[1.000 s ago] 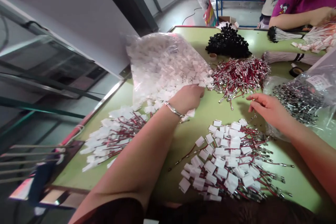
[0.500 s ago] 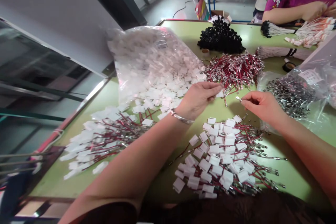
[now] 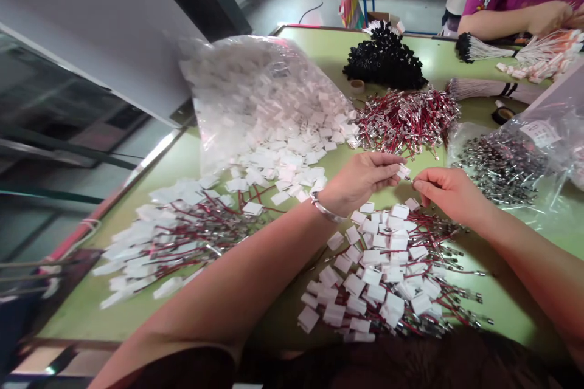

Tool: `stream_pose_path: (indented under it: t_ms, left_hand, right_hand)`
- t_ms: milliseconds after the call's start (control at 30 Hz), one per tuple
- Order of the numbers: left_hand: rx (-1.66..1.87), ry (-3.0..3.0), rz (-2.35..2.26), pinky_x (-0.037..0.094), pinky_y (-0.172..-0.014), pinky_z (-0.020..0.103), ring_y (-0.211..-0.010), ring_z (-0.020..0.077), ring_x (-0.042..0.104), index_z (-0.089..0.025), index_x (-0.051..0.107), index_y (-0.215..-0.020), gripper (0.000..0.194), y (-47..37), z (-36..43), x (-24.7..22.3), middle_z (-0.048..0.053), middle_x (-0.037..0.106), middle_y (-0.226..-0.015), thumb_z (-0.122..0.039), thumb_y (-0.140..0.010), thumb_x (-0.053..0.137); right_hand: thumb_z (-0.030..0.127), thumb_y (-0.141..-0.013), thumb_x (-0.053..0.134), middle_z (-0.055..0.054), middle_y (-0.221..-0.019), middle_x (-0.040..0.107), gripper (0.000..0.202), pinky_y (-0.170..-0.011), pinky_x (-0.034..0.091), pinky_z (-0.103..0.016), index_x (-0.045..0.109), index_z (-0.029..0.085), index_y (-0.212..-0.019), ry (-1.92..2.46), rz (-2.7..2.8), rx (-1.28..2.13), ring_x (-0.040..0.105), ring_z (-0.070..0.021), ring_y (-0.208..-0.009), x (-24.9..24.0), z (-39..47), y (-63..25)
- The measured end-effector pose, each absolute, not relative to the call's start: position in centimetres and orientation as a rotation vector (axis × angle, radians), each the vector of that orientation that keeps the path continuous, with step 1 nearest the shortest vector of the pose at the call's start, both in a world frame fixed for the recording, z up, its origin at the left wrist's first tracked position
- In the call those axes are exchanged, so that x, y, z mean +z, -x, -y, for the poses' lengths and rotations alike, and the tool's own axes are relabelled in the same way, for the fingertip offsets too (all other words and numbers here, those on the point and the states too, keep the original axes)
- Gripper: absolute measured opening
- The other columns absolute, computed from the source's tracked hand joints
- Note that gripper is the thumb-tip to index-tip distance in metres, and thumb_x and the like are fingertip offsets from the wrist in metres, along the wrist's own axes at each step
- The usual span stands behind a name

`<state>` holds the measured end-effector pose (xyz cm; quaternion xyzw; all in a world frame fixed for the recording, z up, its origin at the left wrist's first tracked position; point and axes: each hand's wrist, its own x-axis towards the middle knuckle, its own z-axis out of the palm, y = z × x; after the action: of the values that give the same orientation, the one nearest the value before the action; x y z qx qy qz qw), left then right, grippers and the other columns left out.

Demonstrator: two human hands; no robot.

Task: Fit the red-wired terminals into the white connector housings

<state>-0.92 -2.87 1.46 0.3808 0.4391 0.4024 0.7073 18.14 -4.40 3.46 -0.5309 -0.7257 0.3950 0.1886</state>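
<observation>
In the head view, the left hand [image 3: 371, 177] pinches a boxy white plastic housing [image 3: 402, 171] over the middle of the smooth green surface [image 3: 82, 319], while the right hand [image 3: 444, 191], fingers curled tight, pinches what appears to be a slim lead [image 3: 410, 180] beside it. Toward the near edge sprawls a pile of square-ended red wires [image 3: 392, 243]; a crinkled clear bag [image 3: 269, 85] slumps near the left edge.

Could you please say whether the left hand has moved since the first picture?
Yes; against the red wire pile, the left hand has moved right, from its left end to its near side.
</observation>
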Motion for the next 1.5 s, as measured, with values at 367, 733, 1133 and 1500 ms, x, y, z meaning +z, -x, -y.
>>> stream_pose_path:
  t_ms: [367,733,1133,1500]
  left_hand:
    - [0.862,-1.213,-1.128,0.043,-0.052,0.023,-0.053,0.0084,0.058,-0.014,0.062,-0.082,0.016,0.0,3.2,1.8,0.001,0.064,-0.061,-0.025,-0.072,0.069]
    - [0.77,-1.23,-1.106,0.044,-0.052,0.025,-0.053,0.0105,0.058,-0.016,0.06,-0.079,0.02,0.1,3.1,0.5,0.003,0.065,-0.063,-0.031,-0.071,0.07]
    - [0.577,-2.146,-1.122,0.044,-0.094,0.036,-0.104,0.0223,0.06,-0.022,0.056,-0.127,0.045,-0.4,3.2,2.5,0.009,0.065,-0.12,-0.02,-0.085,0.041]
    - [0.783,-1.895,-1.331,0.045,-0.076,0.029,-0.078,0.0162,0.058,-0.02,0.067,-0.077,0.027,0.8,1.7,0.9,0.005,0.068,-0.083,-0.031,-0.088,0.045]
  right_hand:
    - [0.03,-0.082,0.055,0.003,-0.052,0.054,0.026,-0.05,0.032,-0.027,0.056,0.019,-0.058,1.549,1.996,0.984,0.042,-0.0099,-0.049,3.2,4.0,-17.8]
    - [0.025,-0.085,0.052,0.002,-0.055,0.056,0.022,-0.053,0.032,-0.026,0.066,0.02,-0.068,1.44,2.243,0.703,0.044,-0.0105,-0.053,2.2,3.8,-18.2]
    - [0.027,-0.087,0.054,-0.002,-0.064,0.064,0.022,-0.054,0.035,-0.028,0.069,0.02,-0.073,1.474,2.263,0.711,0.05,-0.0121,-0.056,2.9,3.1,-18.1]
    - [0.021,-0.078,0.059,-0.008,-0.086,0.062,0.015,-0.066,0.041,-0.033,0.072,0.022,-0.085,1.723,2.617,-0.037,0.057,-0.0216,-0.08,1.5,-2.4,-27.3]
